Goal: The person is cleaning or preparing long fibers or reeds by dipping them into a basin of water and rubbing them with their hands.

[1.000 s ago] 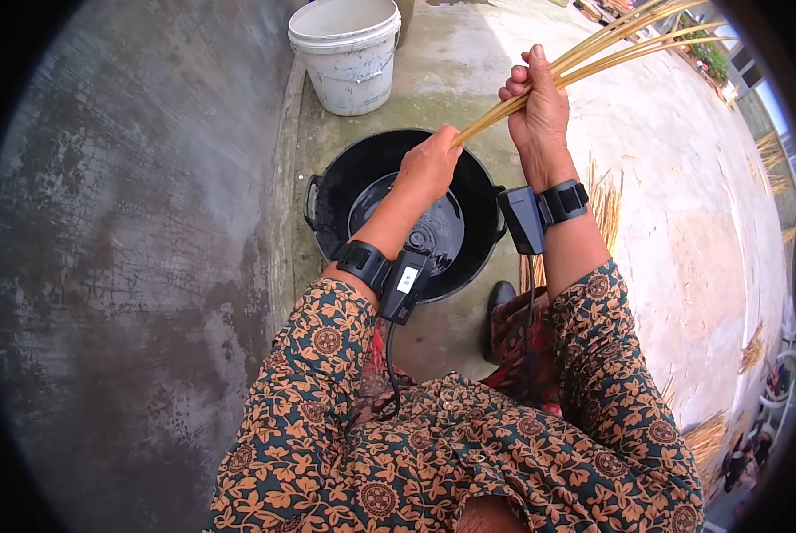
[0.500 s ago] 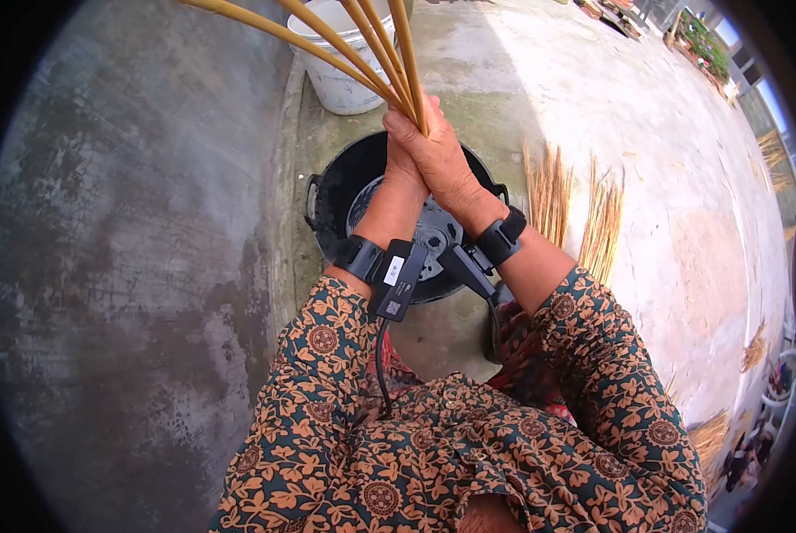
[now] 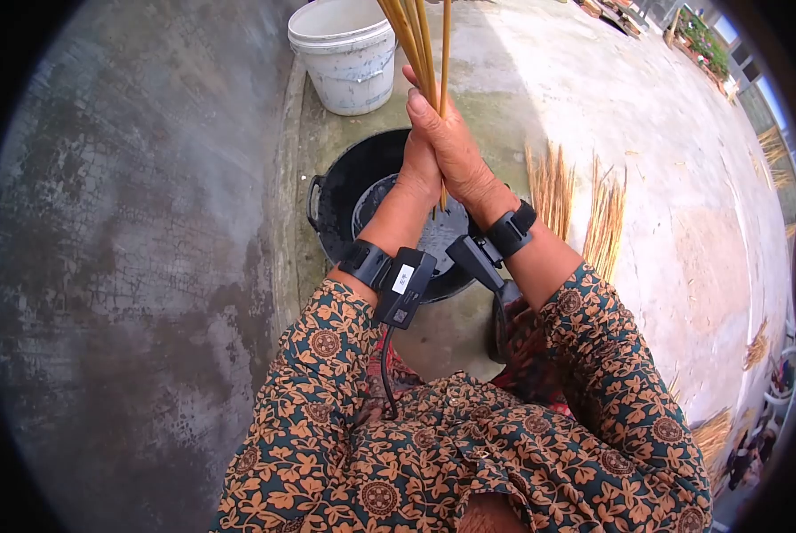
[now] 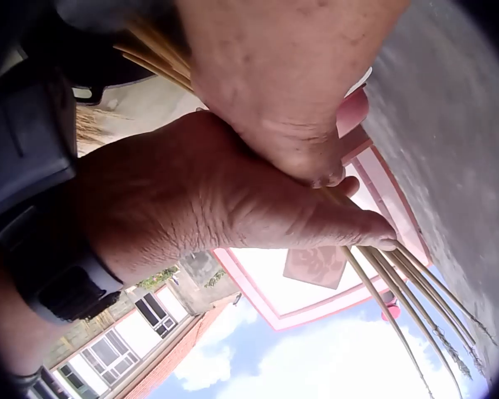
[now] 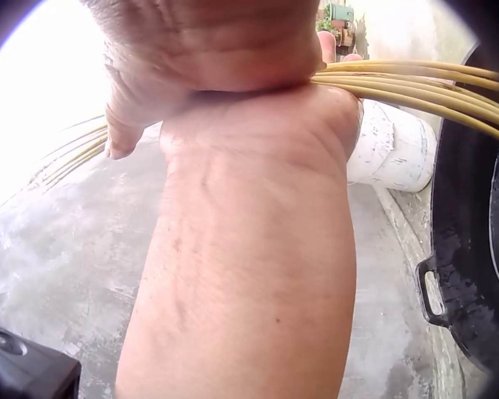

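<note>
Several long yellow-brown plant stalks stand nearly upright between my two palms. My left hand and my right hand press together from either side, heels touching, with fingers fairly straight. The lower ends of the stalks poke out beneath the wrists, above a black basin with water in it. In the left wrist view, thin tips of the stalks fan out past the right thumb. The right wrist view shows the stalks emerging between the hands; much of both palms is hidden.
A white bucket stands behind the basin, beside a grey wall. Bundles of dry stalks lie on the concrete floor at the right. Camera units are strapped to both wrists.
Earlier, my left hand gripped one end while the right held the stalks further along, pointing right. The palms then came together around them. The stalks swung from leaning left to near upright.
</note>
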